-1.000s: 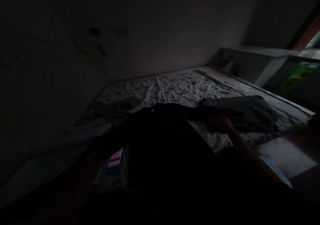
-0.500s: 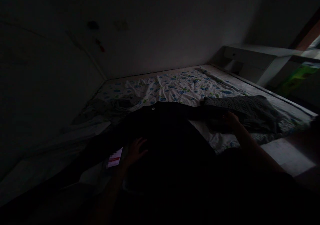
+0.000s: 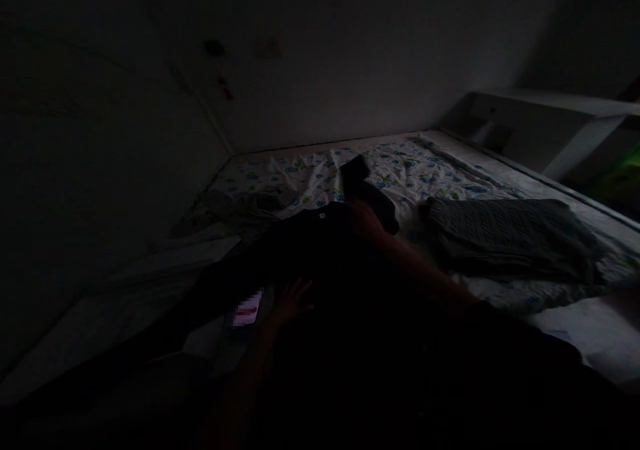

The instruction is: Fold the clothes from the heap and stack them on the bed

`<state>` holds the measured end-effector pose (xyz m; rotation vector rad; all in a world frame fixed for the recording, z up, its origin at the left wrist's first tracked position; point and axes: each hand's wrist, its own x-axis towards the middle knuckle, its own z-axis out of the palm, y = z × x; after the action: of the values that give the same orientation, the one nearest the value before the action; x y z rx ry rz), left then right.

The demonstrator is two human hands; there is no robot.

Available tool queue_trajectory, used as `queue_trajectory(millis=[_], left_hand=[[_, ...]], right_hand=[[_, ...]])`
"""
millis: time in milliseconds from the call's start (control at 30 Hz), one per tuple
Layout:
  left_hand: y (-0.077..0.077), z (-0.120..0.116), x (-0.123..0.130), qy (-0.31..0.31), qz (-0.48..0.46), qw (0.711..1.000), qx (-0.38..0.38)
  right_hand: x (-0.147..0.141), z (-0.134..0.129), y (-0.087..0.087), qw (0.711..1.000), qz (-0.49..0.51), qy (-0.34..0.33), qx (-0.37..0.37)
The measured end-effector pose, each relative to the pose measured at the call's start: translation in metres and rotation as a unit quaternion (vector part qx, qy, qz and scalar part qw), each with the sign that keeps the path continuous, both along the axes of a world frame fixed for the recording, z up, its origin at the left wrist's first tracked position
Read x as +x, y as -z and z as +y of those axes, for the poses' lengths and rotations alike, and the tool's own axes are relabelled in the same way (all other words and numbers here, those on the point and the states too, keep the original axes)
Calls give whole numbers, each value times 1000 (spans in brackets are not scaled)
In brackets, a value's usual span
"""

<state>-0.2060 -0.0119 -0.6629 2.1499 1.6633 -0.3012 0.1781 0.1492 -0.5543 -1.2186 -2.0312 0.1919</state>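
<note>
A black long-sleeved garment (image 3: 320, 257) lies spread on the bed, a small pale label at its neck. My left hand (image 3: 295, 301) rests on it with fingers spread, just right of a lit phone (image 3: 248, 309). Near the collar, my right hand (image 3: 363, 217) is blurred and dark against the cloth; its fingers and anything in them cannot be made out. Beyond that hand, the garment's right sleeve (image 3: 373, 200) is folded inward, its end pointing up the bed. The other sleeve stretches toward the lower left.
A folded grey cable-knit piece (image 3: 505, 237) lies on the right of the bed. Crumpled grey cloth (image 3: 255, 203) is at the left. A floral sheet (image 3: 320, 170) covers the bed, with a wall behind and a pale shelf unit (image 3: 540, 127) at the right.
My right hand has moved left from beside the knit piece to the collar, and the right sleeve has come across with it. My left hand stays on the garment. The view has shifted slightly.
</note>
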Motion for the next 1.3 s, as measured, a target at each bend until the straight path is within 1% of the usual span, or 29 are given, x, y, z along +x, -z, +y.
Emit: queue_trajectory(millis=[33,67,100,133,167,200,267,367,433,467,500,567,667,733,800,867,933,1000,1067,1167,1300], left_hand=[[-2,-1,0,0,0,1000,-1],[-3,-2,1,1,-1,1000,1],[-4,-3,1,0,-3,1000,4],[-4,-3,0,-1,-8,1000,8],[-5,-3,0,-1,-13,1000,11],[-5,-2,0,0,-18,1000,13],[-7,2,-1,-3,-26,999,19],[-11,14,0,-43,-17,997,56],[-16,22,1,-85,5,992,96],[-18,27,2,-103,17,988,111],[-20,30,2,-117,26,986,120],[-23,37,3,-132,37,983,123],[-24,43,3,-124,49,985,111],[-23,46,3,-114,56,986,104],[-23,48,2,-111,60,987,102],[-22,49,2,-110,63,987,102],[-20,51,3,-96,64,988,100],[-19,53,5,-82,63,990,98],[-18,55,7,-82,64,990,93],[-18,57,8,-83,62,991,88],[-20,57,3,-66,45,993,92]], right_hand=[[-26,-15,15,997,-45,-57,-23],[-43,-32,32,990,-90,-95,-50],[-49,-48,48,980,-134,-117,-85],[-45,-62,63,968,-179,-126,-123],[-34,-73,76,955,-219,-126,-157],[-16,-81,86,943,-249,-120,-183],[29,-86,97,932,-280,-92,-212],[93,-79,102,932,-281,-15,-228],[120,-71,105,930,-280,37,-234],[127,-67,108,929,-282,53,-235],[130,-64,112,927,-284,61,-236],[125,-58,120,924,-290,63,-240],[103,-47,131,921,-303,48,-240],[89,-39,134,924,-303,42,-232],[85,-31,137,930,-281,50,-232],[91,-25,140,936,-247,71,-241],[104,-21,144,938,-226,91,-248],[117,-20,149,936,-221,110,-252],[125,-20,153,931,-220,129,-260],[127,-20,155,927,-215,144,-273],[130,-20,157,924,-212,152,-280]])
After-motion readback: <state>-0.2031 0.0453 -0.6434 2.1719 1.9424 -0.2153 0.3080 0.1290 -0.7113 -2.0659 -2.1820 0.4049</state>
